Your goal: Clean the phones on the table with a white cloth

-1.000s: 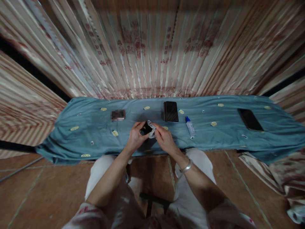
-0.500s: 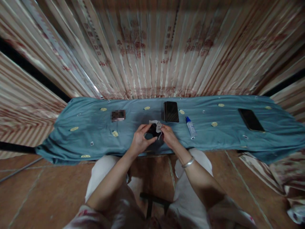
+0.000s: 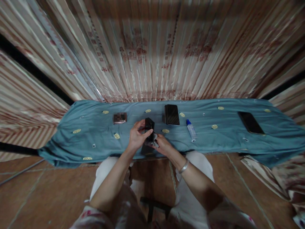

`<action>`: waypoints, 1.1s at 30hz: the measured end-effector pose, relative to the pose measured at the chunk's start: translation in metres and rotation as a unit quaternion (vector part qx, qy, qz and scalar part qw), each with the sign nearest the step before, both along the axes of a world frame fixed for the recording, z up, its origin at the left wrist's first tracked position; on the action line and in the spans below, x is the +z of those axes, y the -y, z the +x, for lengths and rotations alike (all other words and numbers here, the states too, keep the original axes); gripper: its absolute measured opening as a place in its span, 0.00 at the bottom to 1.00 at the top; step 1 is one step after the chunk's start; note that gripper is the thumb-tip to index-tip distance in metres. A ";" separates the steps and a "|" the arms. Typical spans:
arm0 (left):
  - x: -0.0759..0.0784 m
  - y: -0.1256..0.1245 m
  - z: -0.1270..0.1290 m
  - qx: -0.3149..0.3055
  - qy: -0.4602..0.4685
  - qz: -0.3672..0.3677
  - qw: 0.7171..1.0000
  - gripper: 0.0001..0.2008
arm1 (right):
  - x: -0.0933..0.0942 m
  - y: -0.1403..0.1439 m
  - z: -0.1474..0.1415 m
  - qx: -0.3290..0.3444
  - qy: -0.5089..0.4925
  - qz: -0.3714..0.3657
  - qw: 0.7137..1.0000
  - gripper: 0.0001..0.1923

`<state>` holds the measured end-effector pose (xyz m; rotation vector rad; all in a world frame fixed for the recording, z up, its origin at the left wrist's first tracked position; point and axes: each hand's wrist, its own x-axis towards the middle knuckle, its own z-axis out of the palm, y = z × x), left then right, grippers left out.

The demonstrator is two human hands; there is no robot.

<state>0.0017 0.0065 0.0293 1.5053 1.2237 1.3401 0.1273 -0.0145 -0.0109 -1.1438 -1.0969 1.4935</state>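
My left hand [image 3: 137, 135] is closed on a dark, glossy, phone-like object [image 3: 149, 127], thumb across its front and fingers behind. It stands tilted on edge above the cloth-covered table; its exact kind is hard to make out. My right hand [image 3: 164, 144], with a silver bangle at the wrist, pinches a small grey cloth [image 3: 155, 141] against the lower end of this object. Part of the cloth is hidden by the fingers. Right of the hands lies a small clear bottle [image 3: 191, 131] with a blue cap. Behind them rests a black, flat-topped rectangular item [image 3: 172, 114].
A blue-green patterned sheet [image 3: 205, 143] covers the long narrow table. A black phone [image 3: 251, 122] lies far right, and a small pixelated item [image 3: 119, 118] sits at the left. Striped curtains [image 3: 147, 73] hang behind; black poles [image 3: 35, 68] flank the table.
The dark object has been turned more upright, and my left thumb now lies across its front. My right hand has moved lower with the cloth. The camera view has shifted slightly.
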 end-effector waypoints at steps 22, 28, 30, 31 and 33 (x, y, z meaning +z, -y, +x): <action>-0.001 -0.003 0.004 0.047 -0.017 -0.056 0.997 0.22 | 0.020 0.018 0.015 0.012 0.351 0.172 0.920 0.09; 0.007 -0.002 -0.003 0.025 0.165 -0.128 0.978 0.22 | 0.021 0.013 0.018 0.037 0.097 0.069 0.992 0.15; 0.009 -0.001 -0.005 -0.015 0.248 -0.182 0.951 0.23 | 0.023 0.013 0.020 0.068 -0.020 0.008 0.997 0.18; 0.011 0.001 -0.005 -0.044 0.278 -0.208 0.937 0.23 | 0.025 0.013 0.020 0.081 -0.061 -0.015 0.995 0.19; 0.014 0.005 -0.004 -0.111 0.313 -0.254 0.909 0.24 | 0.029 0.014 0.021 0.098 -0.111 -0.045 0.988 0.18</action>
